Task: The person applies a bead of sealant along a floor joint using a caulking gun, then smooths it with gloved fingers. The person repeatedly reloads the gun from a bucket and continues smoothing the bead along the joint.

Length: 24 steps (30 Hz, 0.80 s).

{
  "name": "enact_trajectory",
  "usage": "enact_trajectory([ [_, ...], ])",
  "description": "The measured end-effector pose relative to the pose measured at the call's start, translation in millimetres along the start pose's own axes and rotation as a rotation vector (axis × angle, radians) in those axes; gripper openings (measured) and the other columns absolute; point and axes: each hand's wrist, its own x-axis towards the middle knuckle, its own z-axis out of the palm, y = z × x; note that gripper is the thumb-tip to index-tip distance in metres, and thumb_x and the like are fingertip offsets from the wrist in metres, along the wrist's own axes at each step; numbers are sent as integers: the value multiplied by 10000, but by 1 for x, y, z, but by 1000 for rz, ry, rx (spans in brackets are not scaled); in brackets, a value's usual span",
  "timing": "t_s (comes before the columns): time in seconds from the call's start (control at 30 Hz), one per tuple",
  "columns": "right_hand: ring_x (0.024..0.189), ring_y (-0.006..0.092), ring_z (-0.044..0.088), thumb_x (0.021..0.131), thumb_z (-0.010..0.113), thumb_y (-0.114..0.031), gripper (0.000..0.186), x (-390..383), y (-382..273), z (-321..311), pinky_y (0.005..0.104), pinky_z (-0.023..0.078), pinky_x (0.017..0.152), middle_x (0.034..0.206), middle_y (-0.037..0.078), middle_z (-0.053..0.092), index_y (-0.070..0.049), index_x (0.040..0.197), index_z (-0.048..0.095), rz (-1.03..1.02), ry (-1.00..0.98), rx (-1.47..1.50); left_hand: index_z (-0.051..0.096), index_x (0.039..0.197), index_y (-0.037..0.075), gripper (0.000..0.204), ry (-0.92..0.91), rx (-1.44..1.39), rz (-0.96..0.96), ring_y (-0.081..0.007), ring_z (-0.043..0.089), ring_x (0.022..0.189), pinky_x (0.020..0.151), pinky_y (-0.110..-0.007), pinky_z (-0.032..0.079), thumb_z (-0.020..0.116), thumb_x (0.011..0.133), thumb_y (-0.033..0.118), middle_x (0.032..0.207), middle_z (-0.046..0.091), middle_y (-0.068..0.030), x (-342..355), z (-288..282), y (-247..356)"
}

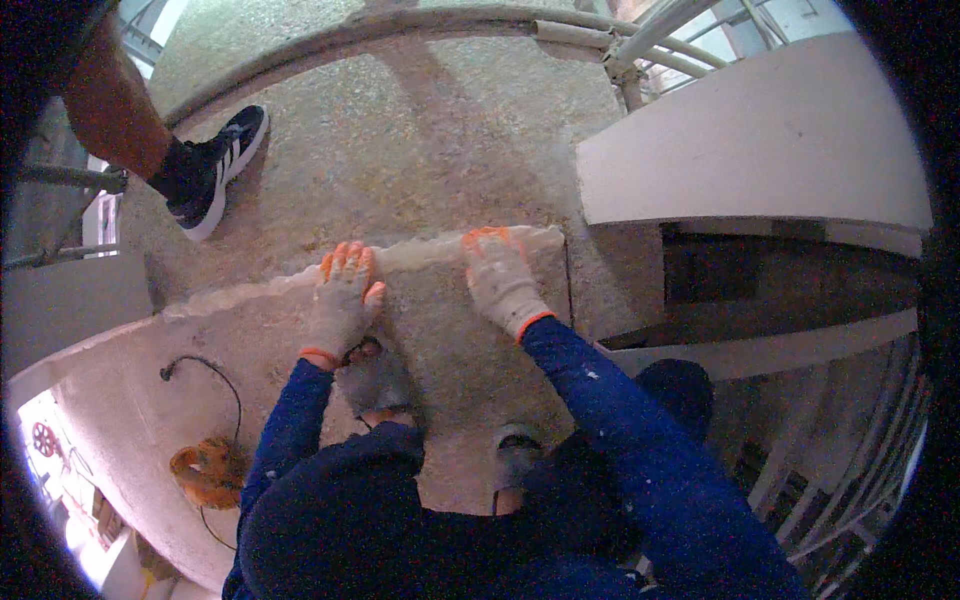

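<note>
A rough, speckled concrete slab [420, 130] carries everything here, ending in a ragged pale edge strip [400, 258] that runs from the left toward a white block [750, 150] resting at the right. Flat on that strip lie the left hand [343, 300] and the right hand [500, 275], both in pale work gloves with orange fingertips, while another person's black sneaker with white stripes [215, 170] stands on the slab at upper left. A black cable [215, 372] snakes across the lower surface beside what may be an orange coil of rope [207, 470], too blurred to tell for sure.
</note>
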Motion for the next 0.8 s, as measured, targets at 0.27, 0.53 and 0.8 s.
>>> enact_trajectory([
  [0.27,1218,374,550,912,626,-223,401,-28,45,18,551,403,1030,1294,154,614,-52,1274,621,195,126,123,491,1504,27,595,46,66,-232,-366,394,1493,1265,-535,229,628,996,303,1566,484,-188,-33,-15,-34],
  [0.53,1428,392,441,948,593,-334,531,-13,18,25,581,241,1231,1479,188,535,-75,1410,559,299,-165,241,573,1426,60,502,-5,-82,336,-360,425,1468,1267,-534,238,595,995,316,1515,545,-156,27,-12,4],
  [0.8,1560,395,236,1014,544,-415,705,-19,-44,86,598,110,1271,1652,200,343,-36,1583,372,204,113,280,543,1452,63,528,84,65,144,-361,403,1475,1267,-539,236,591,983,303,1526,516,-154,-11,-14,-22],
])
